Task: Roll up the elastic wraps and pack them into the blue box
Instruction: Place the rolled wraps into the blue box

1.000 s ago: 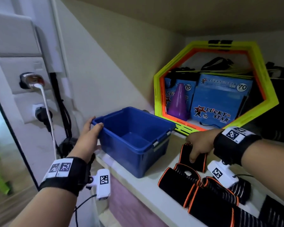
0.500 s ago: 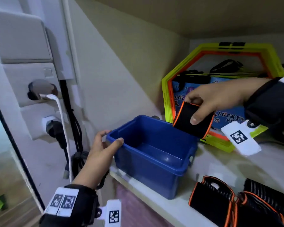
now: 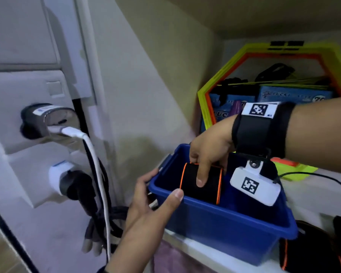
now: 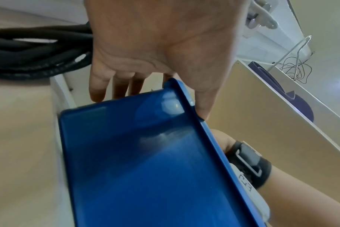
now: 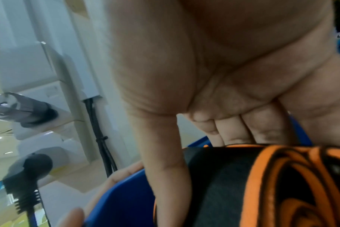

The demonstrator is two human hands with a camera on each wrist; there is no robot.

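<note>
Inside the blue box [image 3: 224,223], near its left end, a rolled elastic wrap [image 3: 201,184], black with orange edging, is pinched by the right hand [image 3: 209,148]: thumb on the near face, the other fingers [image 5: 229,130] behind the roll, closed around it. From the right wrist view the coil's orange-edged spiral end [image 5: 293,184] faces the camera, and the wrap sits below the box's rim. Whether the roll touches the box floor cannot be told. Nothing else shows in the box apart from that hand and its wrist camera.

At the box's left corner the left hand [image 3: 146,209] grips the rim, thumb laid along the top edge and the fingers [image 4: 99,86] curled down the outer wall. The box stands at the edge of the white shelf [image 3: 313,192]. More black-and-orange wraps [image 3: 311,251] lie on the shelf right of the box. Behind, a yellow and orange hexagonal frame [image 3: 205,107] leans at the back with blue cartons [image 3: 291,95] inside it.
</note>
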